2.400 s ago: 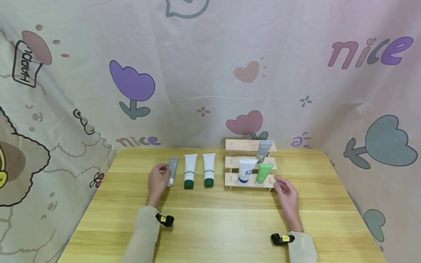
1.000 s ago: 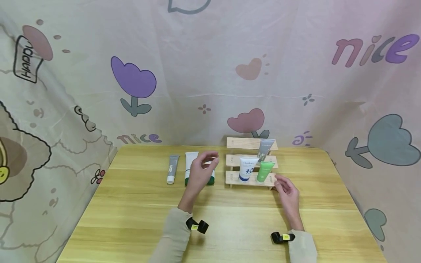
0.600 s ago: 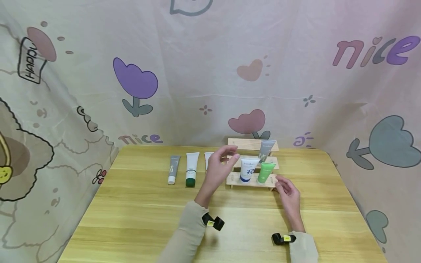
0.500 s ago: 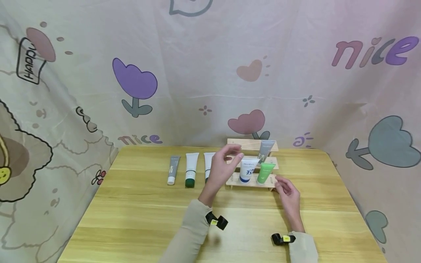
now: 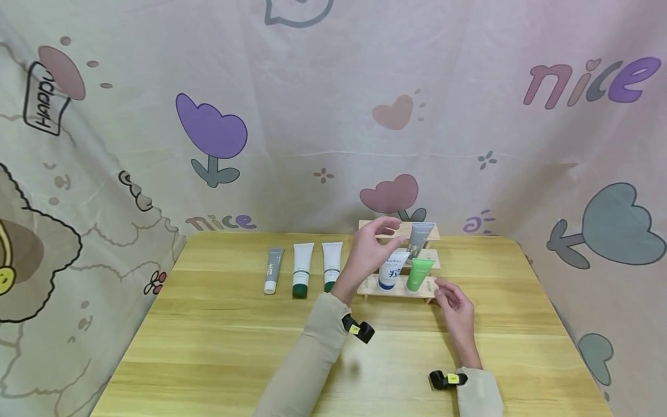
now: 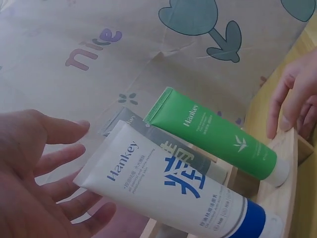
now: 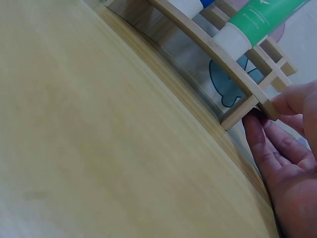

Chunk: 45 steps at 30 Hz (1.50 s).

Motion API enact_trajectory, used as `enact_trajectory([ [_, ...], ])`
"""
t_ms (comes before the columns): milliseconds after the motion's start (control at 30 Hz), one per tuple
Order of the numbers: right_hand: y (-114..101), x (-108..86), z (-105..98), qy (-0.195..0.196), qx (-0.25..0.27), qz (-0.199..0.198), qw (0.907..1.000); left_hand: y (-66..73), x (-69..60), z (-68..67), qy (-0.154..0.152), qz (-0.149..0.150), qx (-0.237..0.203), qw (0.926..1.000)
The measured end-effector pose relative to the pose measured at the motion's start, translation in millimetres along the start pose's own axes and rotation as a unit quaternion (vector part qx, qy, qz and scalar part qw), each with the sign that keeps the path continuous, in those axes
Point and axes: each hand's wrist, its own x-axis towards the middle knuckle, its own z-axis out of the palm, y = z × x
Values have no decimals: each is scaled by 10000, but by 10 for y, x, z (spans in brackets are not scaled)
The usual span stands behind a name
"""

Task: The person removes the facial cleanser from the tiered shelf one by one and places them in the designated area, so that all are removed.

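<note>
A: Left hand point(image 5: 371, 253), condition and bearing?

B: Thumb and fingers apart, nothing gripped; forearm in from 7 o'clock, hand pointing to 1 o'clock, 12 being the table's point(image 5: 208, 347) far edge

A: Nearest article?

B: White-and-blue tube point(image 5: 391, 277), one. At 4 o'clock from the left hand, its crimped end just beside the thumb; contact cannot be told. Stands on its cap on the lower tier of the wooden rack point(image 5: 431, 285), long axis near upright, crimped end up

A: Nearer hand to it?

B: The left. For the right hand point(image 5: 458, 307) it lies at 10 o'clock; that hand pinches the 3 o'clock end of the lower tier

A: Further stock?

B: Green tube point(image 5: 419, 275), upright, same tier, at 3 o'clock from the white-and-blue one. Standing grey tube point(image 5: 420, 238), one tier back, between 1 and 2 o'clock from it. Between 8 and 9 o'clock from the left hand, lying flat, caps toward 6: two green-capped tubes point(image 5: 302, 266), then a lying grey tube point(image 5: 273, 271)
</note>
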Motion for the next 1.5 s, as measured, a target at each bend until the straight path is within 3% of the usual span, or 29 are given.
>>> enact_trajectory([
  [233,18,9,-16,39,8,67,10000,55,149,40,-425,-175,421,9981],
  [533,24,18,0,54,-4,39,10000,9,316,26,-938,-469,-111,9944],
  [767,41,21,17,131,44,-50,9999,-1,432,59,-1191,-402,184,9919],
  [1200,19,25,16,159,29,27,9999,-68,451,154,-1309,-657,262,9889],
  [1500,16,21,11,159,64,63,9998,-95,471,167,-1364,-681,318,9878],
])
